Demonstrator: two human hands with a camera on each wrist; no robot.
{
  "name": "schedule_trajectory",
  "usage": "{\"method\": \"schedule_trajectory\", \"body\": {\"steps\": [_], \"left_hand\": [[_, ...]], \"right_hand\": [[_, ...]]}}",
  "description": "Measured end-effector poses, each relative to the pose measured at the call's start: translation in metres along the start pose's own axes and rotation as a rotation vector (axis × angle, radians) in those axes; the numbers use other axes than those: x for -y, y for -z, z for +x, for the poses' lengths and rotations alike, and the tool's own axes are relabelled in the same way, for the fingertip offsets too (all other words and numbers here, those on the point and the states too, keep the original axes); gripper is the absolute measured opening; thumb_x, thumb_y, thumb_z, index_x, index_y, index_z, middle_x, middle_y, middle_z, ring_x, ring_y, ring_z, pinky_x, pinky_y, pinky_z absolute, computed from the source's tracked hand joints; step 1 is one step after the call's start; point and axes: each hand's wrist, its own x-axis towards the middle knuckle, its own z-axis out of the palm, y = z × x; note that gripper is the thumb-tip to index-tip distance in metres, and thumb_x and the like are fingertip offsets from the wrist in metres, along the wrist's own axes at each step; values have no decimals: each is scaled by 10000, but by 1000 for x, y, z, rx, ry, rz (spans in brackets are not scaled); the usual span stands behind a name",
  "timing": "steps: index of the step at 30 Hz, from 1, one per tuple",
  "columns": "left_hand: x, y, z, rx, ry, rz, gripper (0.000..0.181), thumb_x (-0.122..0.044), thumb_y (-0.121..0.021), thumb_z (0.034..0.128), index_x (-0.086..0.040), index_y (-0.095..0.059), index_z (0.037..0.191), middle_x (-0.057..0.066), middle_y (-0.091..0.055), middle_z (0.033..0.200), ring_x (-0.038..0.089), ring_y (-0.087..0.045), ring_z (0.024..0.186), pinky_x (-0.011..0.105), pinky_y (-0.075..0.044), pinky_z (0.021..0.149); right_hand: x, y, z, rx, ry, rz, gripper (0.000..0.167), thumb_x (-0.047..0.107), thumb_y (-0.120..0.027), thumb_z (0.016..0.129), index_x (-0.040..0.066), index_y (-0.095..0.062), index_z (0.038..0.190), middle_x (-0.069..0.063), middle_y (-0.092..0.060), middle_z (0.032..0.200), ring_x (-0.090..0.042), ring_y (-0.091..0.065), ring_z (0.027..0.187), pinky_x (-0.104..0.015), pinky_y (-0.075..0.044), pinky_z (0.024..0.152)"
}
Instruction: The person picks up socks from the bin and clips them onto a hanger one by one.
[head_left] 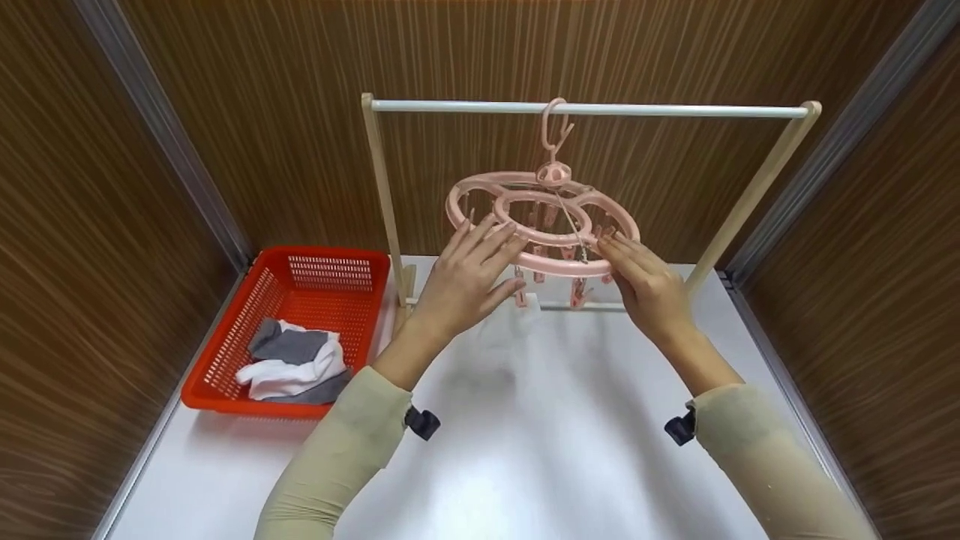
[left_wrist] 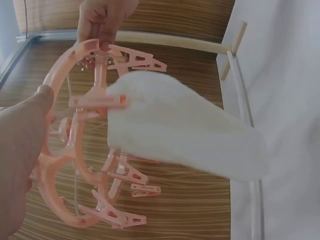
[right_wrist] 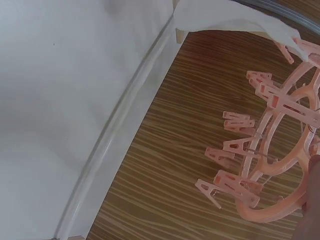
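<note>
Red basket (head_left: 255, 407) on white desk (head_left: 570, 465), gray and white cloths (head_left: 300, 367) inside. Left hand (head_left: 474, 277) open, fingers extended, holding nothing, at near-left rim of pink clip hanger (head_left: 562, 268). Hanger hooked on rack bar (head_left: 675, 111), white sock (left_wrist: 185, 130) clipped below. Right hand (head_left: 651, 289) pinches hanger's right rim.

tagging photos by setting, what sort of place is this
Likely a small indoor booth set up for laundry: wood-grain panels rise on three sides, a pink clip hanger hangs from a rail, and a red basket holds cloth.
</note>
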Motion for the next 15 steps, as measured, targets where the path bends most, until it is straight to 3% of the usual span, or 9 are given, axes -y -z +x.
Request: {"method": "schedule_trajectory", "body": {"steps": [7,10,15], "left_hand": [[-15,7,3,-52,-49,-6,531,-379,-650,963,-144,-552,1430,61,-517,1495,310,-411,1430,485,-236,1219],[-19,7,4,-55,-65,3,531,-395,-630,972,-128,-556,1425,72,-533,1478,321,-432,1413,479,-279,1204],[-21,2,5,-29,-61,38,550,-420,-618,973,-103,-558,1418,76,-544,1468,324,-421,1420,475,-268,1209]], "right_hand": [[12,1,1,9,38,-36,445,-25,-654,916,110,-642,1339,-95,-665,1308,-318,-612,1241,-443,-485,1049],[18,0,2,21,49,-49,452,-24,-659,916,112,-637,1346,-93,-665,1309,-321,-615,1234,-442,-489,1047],[28,-6,3,-36,80,-31,432,-61,-682,885,90,-677,1290,-81,-691,1266,-313,-641,1193,-448,-517,1005]]}}
